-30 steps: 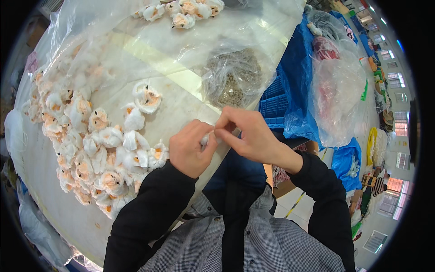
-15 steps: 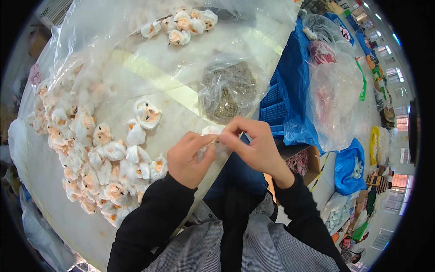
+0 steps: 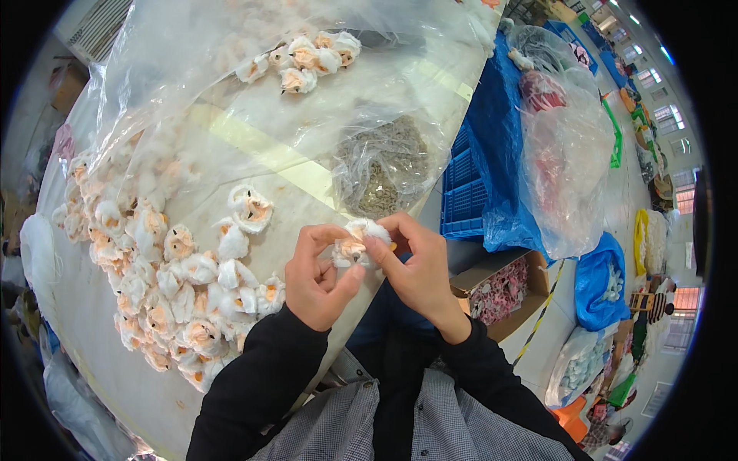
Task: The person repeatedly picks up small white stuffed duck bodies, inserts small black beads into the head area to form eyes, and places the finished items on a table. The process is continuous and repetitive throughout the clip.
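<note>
Between both hands, near the table's front edge, is a small fluffy white-and-peach plush piece [image 3: 355,244] with a dark spot and a bit of orange. My left hand [image 3: 317,275] pinches its left side between thumb and fingers. On its right side my right hand [image 3: 417,269] grips it, thumb laid across the plush. A large heap of similar plush pieces [image 3: 201,336] spreads to the left, some with dark eye-like pegs and orange bits. Just beyond my hands lies a clear plastic bag [image 3: 384,165] of small grey-brown pieces, too small to make out.
Clear plastic sheeting [image 3: 177,46] covers the table's far side, near another cluster of plush pieces [image 3: 307,60]. Right of the table stand a blue crate [image 3: 463,188], a clear bag with reddish contents [image 3: 565,177] and a cardboard box [image 3: 538,296] of pink scraps. People sit farther off.
The plush piece has turned, so its peach side now shows between my hands. My right hand has lowered slightly, its thumb now on the plush. The view has shifted a little.
</note>
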The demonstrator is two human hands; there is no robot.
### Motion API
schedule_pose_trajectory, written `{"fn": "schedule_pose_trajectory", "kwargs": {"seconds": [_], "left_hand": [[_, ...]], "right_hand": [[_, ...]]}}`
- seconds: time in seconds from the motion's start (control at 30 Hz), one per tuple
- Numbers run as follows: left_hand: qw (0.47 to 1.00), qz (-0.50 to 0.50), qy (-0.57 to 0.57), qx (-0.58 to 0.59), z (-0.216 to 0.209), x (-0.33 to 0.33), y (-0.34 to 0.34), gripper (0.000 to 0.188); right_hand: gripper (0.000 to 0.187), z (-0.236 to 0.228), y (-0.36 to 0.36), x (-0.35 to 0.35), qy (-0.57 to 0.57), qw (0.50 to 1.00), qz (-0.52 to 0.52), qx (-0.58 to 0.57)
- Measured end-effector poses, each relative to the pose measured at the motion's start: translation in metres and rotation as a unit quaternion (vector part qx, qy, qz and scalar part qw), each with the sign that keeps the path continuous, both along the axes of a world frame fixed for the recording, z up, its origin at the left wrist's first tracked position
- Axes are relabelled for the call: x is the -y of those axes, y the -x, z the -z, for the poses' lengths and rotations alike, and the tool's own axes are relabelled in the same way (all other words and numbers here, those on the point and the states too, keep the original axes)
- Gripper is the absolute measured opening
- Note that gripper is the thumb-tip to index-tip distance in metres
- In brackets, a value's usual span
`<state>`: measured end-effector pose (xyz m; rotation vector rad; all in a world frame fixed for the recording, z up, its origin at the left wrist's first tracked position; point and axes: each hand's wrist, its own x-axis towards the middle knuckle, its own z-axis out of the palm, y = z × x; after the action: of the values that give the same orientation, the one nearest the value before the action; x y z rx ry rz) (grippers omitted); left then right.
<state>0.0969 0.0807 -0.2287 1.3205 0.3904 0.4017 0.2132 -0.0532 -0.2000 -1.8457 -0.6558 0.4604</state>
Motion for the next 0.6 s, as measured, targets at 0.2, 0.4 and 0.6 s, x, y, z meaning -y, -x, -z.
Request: {"fn": "schedule_pose_trajectory", "kwargs": {"seconds": [0.2, 0.4, 0.6], "left_hand": [[0.999, -0.027, 0.010, -0.017, 0.009, -0.003, -0.002, 0.040], [0.991, -0.001, 0.133, -0.016, -0.006, -0.007, -0.004, 0.046], [0.995, -0.005, 0.100, -0.012, -0.003, -0.004, -0.006, 0.052]], "right_hand": [[0.019, 0.000, 0.011, -0.006, -0.038, 0.999, 0.015, 0.017], [0.018, 0.009, 0.017, -0.008, -0.073, 0.995, 0.028, -0.057], [0.018, 0.013, 0.012, -0.004, -0.037, 0.999, 0.016, -0.007]]}}
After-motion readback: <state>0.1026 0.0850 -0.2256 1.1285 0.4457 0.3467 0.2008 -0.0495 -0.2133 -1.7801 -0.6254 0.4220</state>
